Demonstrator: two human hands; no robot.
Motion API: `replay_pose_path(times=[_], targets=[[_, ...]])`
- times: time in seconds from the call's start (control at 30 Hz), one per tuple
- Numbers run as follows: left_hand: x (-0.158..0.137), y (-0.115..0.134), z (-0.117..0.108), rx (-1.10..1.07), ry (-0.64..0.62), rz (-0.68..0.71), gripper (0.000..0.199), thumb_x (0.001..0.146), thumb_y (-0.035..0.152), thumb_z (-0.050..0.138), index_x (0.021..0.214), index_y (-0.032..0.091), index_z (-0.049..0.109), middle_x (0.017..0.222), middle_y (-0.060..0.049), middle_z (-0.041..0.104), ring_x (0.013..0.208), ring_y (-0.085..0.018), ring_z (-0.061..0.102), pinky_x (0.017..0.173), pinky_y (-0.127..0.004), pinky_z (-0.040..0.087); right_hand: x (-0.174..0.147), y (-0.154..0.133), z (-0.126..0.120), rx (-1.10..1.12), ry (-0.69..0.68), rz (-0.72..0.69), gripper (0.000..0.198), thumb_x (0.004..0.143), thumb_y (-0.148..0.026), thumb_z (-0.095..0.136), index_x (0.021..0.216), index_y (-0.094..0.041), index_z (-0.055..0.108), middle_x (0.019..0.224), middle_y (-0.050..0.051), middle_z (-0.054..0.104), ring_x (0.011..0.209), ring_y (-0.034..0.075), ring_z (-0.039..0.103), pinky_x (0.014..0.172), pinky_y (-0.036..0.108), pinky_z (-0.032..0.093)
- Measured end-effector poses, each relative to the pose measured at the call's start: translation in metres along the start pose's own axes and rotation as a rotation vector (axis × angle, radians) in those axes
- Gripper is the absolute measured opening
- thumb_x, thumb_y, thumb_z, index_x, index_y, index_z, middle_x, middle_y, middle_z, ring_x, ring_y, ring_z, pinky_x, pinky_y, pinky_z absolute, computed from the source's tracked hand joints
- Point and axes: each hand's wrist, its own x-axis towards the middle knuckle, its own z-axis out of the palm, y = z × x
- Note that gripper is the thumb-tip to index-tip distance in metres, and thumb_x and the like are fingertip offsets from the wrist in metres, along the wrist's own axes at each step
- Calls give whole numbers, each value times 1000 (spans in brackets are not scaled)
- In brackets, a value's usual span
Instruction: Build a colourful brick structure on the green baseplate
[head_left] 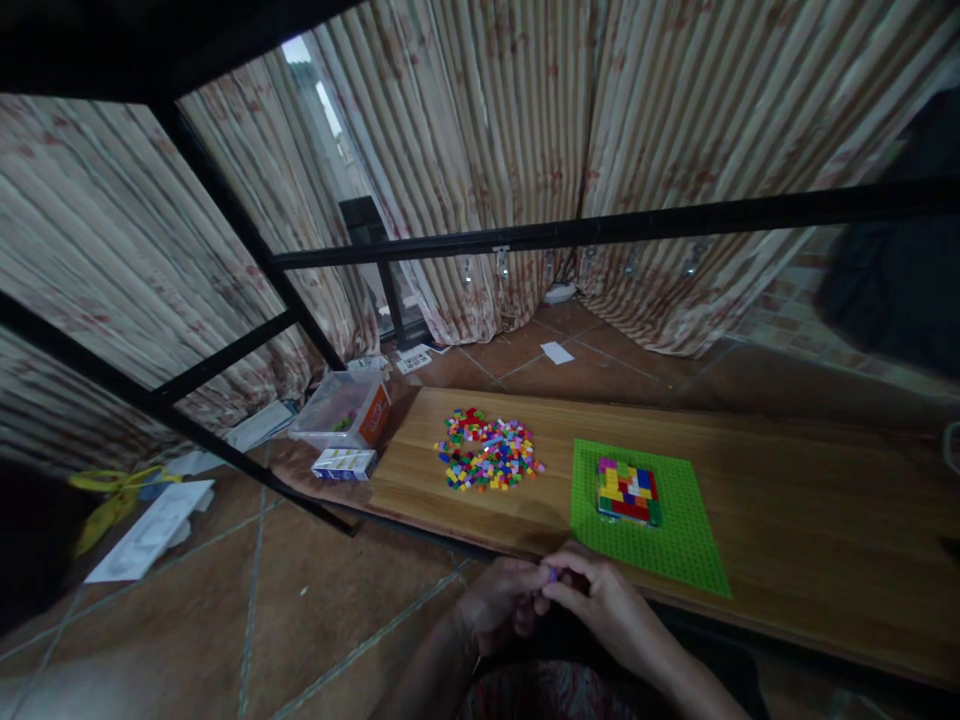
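Observation:
My left hand (504,600) and my right hand (589,583) meet just off the near edge of the wooden board. Between their fingertips is a small purple toy brick (553,575), mostly covered by the fingers; both hands are closed on it. Beyond my right hand lies a green baseplate (686,555), with a square block of multicoloured bricks (628,492) standing on it. A loose pile of small coloured bricks (491,450) is spread on the board to the left of the baseplate.
The wooden board (787,500) runs far to the right. At its left end are a clear plastic box (341,410) with an orange label and a small blue-white carton (345,464). Black metal bars (480,243) cross in front of the curtains. Papers (154,530) lie on the tiled floor.

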Motion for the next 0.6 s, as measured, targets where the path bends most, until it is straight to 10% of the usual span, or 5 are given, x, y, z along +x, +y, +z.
replay_pose_path(times=[0.6], targets=[[3, -1, -7, -268, 90, 14, 48, 71, 55, 69, 88, 11, 64, 59, 3, 49, 42, -2, 29, 44, -20, 15, 5, 45, 13, 735, 281, 257, 34, 74, -46, 71, 98, -23, 71, 80, 4, 67, 70, 18, 60, 64, 31, 49]])
